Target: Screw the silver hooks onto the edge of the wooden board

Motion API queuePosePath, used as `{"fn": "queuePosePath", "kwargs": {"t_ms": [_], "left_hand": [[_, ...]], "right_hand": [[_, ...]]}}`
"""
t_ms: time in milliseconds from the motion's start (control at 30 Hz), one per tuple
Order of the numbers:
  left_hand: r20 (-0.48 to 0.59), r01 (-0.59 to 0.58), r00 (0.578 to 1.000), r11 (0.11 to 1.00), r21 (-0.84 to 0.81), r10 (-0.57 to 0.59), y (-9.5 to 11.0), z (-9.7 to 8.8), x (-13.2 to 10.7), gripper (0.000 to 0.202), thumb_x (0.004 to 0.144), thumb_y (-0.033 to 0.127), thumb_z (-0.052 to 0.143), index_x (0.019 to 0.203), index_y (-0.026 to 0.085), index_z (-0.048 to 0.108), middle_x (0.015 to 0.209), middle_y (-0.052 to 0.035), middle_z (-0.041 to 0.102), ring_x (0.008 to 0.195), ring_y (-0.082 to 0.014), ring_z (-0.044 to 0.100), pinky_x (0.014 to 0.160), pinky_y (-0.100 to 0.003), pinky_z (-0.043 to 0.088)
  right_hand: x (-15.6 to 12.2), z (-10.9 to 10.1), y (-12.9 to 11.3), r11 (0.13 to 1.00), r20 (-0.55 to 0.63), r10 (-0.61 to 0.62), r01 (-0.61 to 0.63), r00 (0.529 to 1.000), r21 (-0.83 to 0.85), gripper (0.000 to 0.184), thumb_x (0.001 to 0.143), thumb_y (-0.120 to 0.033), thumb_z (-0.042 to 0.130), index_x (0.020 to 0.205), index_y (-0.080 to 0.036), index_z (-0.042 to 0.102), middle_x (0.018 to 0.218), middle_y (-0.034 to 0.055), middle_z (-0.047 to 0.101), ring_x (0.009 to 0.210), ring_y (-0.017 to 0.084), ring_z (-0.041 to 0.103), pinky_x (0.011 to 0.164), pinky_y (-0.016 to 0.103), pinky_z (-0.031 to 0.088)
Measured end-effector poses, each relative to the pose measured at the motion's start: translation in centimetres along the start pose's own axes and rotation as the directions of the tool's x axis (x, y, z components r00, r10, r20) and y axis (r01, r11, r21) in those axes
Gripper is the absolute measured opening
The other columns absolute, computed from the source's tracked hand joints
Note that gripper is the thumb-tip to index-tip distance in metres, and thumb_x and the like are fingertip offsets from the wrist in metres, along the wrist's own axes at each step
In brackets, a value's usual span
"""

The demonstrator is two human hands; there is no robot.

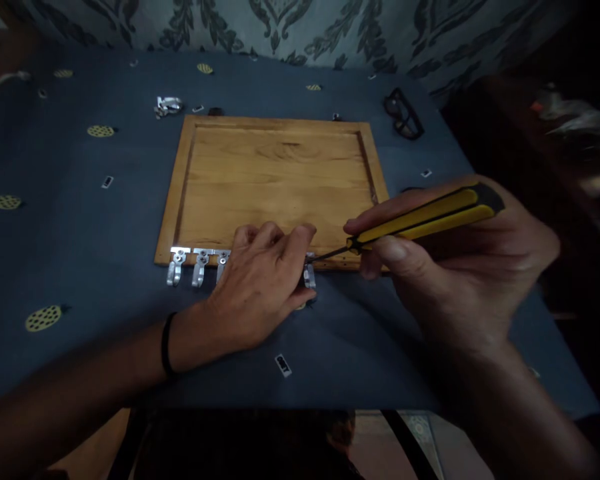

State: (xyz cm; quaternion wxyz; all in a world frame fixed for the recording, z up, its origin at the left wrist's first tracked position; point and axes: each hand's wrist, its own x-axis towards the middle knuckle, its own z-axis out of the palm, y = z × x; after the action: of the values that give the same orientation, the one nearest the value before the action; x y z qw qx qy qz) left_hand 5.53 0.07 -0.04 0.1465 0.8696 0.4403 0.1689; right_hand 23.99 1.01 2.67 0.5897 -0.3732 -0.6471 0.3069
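Observation:
A yellow-and-black screwdriver [425, 217] is gripped in my right hand [460, 287], its shaft pointing left. The tip meets a small metal hook [309, 273] at the front edge of a framed wooden board [280, 180]. My left hand [260, 287] lies over that edge with curled fingers, its thumb and index finger bracketing the same hook. Left of this hand, a row of silver hooks [175, 267] is fixed along the frame with screws. The hand partly covers one hook, and anything under its palm is hidden.
Loose silver hooks [169, 107] lie behind the board's far left corner. Black-framed glasses [404, 115] rest at the back right. A blue patterned cloth [80, 247] covers the table, whose right edge falls off into shadow. Patterned fabric [300, 30] rises along the back.

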Motion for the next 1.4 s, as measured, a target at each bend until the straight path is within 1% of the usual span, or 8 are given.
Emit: {"fn": "queuePosePath", "kwargs": {"t_ms": [167, 300, 400, 567, 867, 1100, 1300, 1400], "left_hand": [[0.002, 0.011, 1.000, 1.000, 0.020, -0.011, 0.1, 0.0, 0.0, 0.058, 0.088, 0.032, 0.078, 0.134, 0.016, 0.047, 0.116, -0.0083, 0.073, 0.110, -0.0293, 0.058, 0.095, -0.044, 0.041], [-0.008, 0.001, 1.000, 1.000, 0.019, -0.001, 0.1, -0.1, 0.0, 0.062, 0.086, 0.032, 0.080, 0.135, 0.015, 0.046, 0.114, -0.0080, 0.073, 0.109, -0.0290, 0.058, 0.095, -0.043, 0.041], [-0.014, -0.002, 1.000, 1.000, 0.017, 0.003, 0.1, -0.1, 0.0, 0.063, 0.086, 0.032, 0.081, 0.135, 0.015, 0.045, 0.113, -0.0081, 0.072, 0.108, -0.0286, 0.059, 0.094, -0.043, 0.041], [-0.006, 0.016, 1.000, 1.000, 0.015, -0.015, 0.1, -0.1, 0.0, 0.062, 0.086, 0.032, 0.080, 0.135, 0.016, 0.045, 0.113, -0.0080, 0.073, 0.109, -0.0285, 0.058, 0.095, -0.043, 0.041], [-0.015, 0.018, 1.000, 1.000, 0.010, -0.018, 0.2, 0.0, 0.1, 0.061, 0.086, 0.032, 0.080, 0.134, 0.015, 0.047, 0.114, -0.0088, 0.072, 0.110, -0.0295, 0.059, 0.096, -0.044, 0.042], [-0.002, 0.016, 1.000, 1.000, 0.019, -0.016, 0.2, -0.1, 0.1, 0.063, 0.086, 0.032, 0.080, 0.136, 0.014, 0.046, 0.114, -0.0086, 0.072, 0.109, -0.0292, 0.059, 0.094, -0.045, 0.042], [-0.011, 0.004, 1.000, 1.000, 0.013, -0.004, 0.1, 0.1, 0.1, 0.062, 0.087, 0.031, 0.079, 0.136, 0.015, 0.045, 0.113, -0.0071, 0.072, 0.109, -0.0286, 0.058, 0.094, -0.044, 0.041], [-0.012, 0.002, 1.000, 1.000, 0.019, -0.002, 0.0, 0.1, 0.1, 0.063, 0.087, 0.032, 0.079, 0.136, 0.015, 0.045, 0.117, -0.0083, 0.071, 0.109, -0.0286, 0.058, 0.093, -0.044, 0.041]], "right_hand": [[-0.3, -0.2, 0.3, 0.999, -0.098, -0.041, 0.042, 0.994, 0.000, 0.001, 0.085, -0.019, 0.080, 0.086, -0.020, 0.080, 0.085, 0.0027, 0.078, 0.048, 0.010, 0.061, 0.040, 0.027, 0.054], [-0.4, -0.2, 0.2, 0.999, -0.145, -0.049, 0.045, 0.988, -0.030, 0.005, 0.085, -0.026, 0.081, 0.085, -0.020, 0.080, 0.082, 0.0035, 0.076, 0.046, 0.010, 0.059, 0.037, 0.027, 0.050], [-0.4, -0.1, 0.1, 0.999, -0.111, -0.033, 0.028, 0.993, -0.044, 0.001, 0.084, -0.021, 0.080, 0.083, -0.022, 0.080, 0.082, 0.0019, 0.077, 0.045, 0.010, 0.059, 0.038, 0.028, 0.053], [-0.3, 0.0, 0.3, 0.998, -0.101, -0.059, 0.057, 0.993, -0.023, 0.011, 0.081, -0.011, 0.080, 0.084, -0.021, 0.079, 0.081, 0.0003, 0.077, 0.044, 0.010, 0.060, 0.037, 0.027, 0.054], [-0.1, -0.1, 0.6, 1.000, -0.045, -0.028, 0.028, 0.999, -0.010, 0.010, 0.079, -0.013, 0.083, 0.084, -0.021, 0.079, 0.082, 0.0006, 0.077, 0.045, 0.010, 0.062, 0.037, 0.023, 0.055], [-0.1, -1.0, 0.3, 0.998, 0.090, 0.069, -0.070, 0.994, 0.003, 0.024, 0.087, -0.018, 0.077, 0.109, -0.028, 0.080, 0.089, -0.0003, 0.077, 0.056, 0.011, 0.068, 0.050, 0.025, 0.061], [0.2, -0.7, 0.1, 0.998, 0.094, 0.054, -0.057, 0.994, 0.028, 0.017, 0.081, -0.016, 0.083, 0.093, -0.027, 0.081, 0.091, -0.0024, 0.079, 0.050, 0.009, 0.066, 0.039, 0.022, 0.055], [0.4, -0.1, -0.3, 0.999, 0.082, -0.029, 0.031, 0.996, -0.024, 0.012, 0.078, -0.022, 0.086, 0.077, -0.029, 0.077, 0.080, -0.0029, 0.078, 0.055, 0.014, 0.070, 0.046, 0.027, 0.061]]}}
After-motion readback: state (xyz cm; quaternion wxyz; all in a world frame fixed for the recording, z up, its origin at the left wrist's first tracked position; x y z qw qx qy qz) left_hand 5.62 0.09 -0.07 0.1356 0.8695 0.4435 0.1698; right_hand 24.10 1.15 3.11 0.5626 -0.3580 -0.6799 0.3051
